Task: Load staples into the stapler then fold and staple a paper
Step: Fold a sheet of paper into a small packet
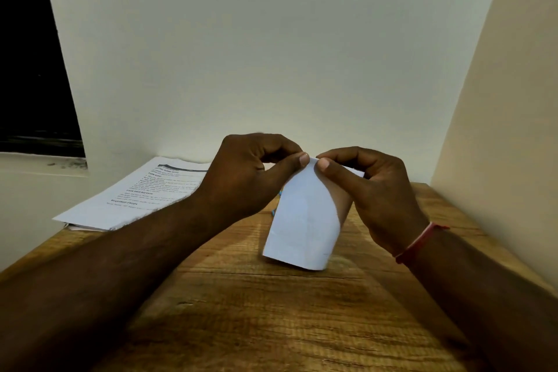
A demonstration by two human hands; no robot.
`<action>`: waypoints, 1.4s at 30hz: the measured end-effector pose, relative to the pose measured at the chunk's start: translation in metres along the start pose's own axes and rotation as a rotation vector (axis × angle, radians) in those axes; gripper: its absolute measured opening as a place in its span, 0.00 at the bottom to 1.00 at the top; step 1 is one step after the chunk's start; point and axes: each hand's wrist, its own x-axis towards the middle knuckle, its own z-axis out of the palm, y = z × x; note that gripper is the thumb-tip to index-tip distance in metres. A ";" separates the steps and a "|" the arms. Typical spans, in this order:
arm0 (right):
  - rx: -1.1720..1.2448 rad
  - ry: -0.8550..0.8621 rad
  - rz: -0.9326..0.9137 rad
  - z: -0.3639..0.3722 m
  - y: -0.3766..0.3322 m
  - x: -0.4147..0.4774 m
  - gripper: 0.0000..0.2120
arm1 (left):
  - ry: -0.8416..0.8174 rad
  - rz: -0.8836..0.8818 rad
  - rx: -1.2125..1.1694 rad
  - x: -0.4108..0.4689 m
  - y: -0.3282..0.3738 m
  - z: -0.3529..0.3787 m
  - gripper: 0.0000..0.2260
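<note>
A white folded paper (302, 220) hangs above the wooden table (271, 311), its folded bottom edge rounded and close to the wood. My left hand (250, 172) pinches its top edge between thumb and fingers. My right hand (371, 187) pinches the same top edge right beside it, thumbs nearly touching. A small bit of blue (281, 192) shows behind the paper, under my left hand; I cannot tell what it is. No stapler is visible.
A stack of printed sheets (136, 193) lies at the table's back left, overhanging the edge. White walls close in behind and on the right. A dark window and its sill (42, 160) are at the left.
</note>
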 end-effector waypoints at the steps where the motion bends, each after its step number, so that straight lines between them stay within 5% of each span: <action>1: 0.006 0.000 -0.001 -0.001 0.000 0.001 0.02 | 0.014 0.020 0.011 0.001 -0.001 -0.002 0.03; 24: -0.029 0.034 0.086 -0.015 0.008 0.014 0.06 | 0.086 0.081 0.137 0.012 -0.001 -0.028 0.02; 42: -0.556 0.036 -0.145 -0.015 0.010 0.012 0.07 | 0.020 0.325 0.299 0.013 0.005 -0.035 0.01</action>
